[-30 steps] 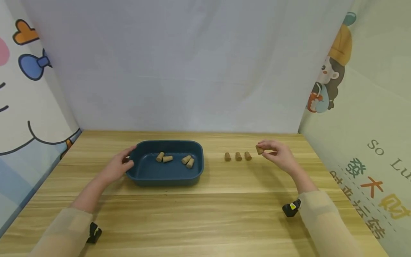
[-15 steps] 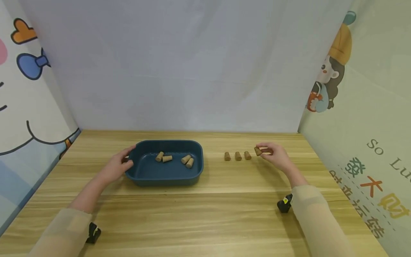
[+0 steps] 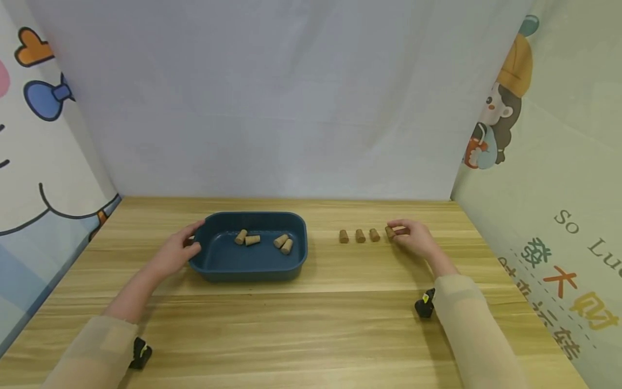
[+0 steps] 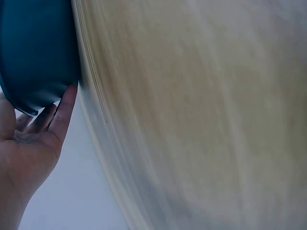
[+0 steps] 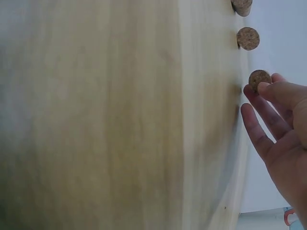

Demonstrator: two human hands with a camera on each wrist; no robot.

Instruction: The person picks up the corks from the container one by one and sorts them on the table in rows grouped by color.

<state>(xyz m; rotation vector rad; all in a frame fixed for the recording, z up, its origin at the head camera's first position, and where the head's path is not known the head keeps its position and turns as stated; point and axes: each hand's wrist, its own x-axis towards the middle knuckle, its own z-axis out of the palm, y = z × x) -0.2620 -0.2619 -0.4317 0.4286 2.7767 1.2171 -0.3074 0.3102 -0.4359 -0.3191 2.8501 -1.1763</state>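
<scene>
In the head view a dark blue rectangular tub [image 3: 248, 275] stands left of centre, with several tapered corks [image 3: 252, 240] lying inside it. My left hand [image 3: 174, 254] holds the tub's left end, its fingers at the far corner and the thumb at the rim; the left wrist view shows a finger [image 4: 66, 105] touching the tub's outer wall [image 4: 38, 52]. To the right, my right hand [image 3: 415, 237] pinches a cork [image 3: 390, 233] between thumb and fingers. That cork [image 5: 259, 80] shows its round end in the right wrist view. Three corks [image 3: 360, 236] stand upright in a row to its left.
The wood-grain table [image 3: 291, 335] reaches back to a pale cloth backdrop [image 3: 286, 108]. Printed cartoon sheets [image 3: 58, 162] flank it on the left and right. Each wrist carries a small black device [image 3: 425, 304].
My right hand has lowered the pinched cork toward the tabletop at the right end of the row, shifting slightly left. My left hand has stayed at the tub.
</scene>
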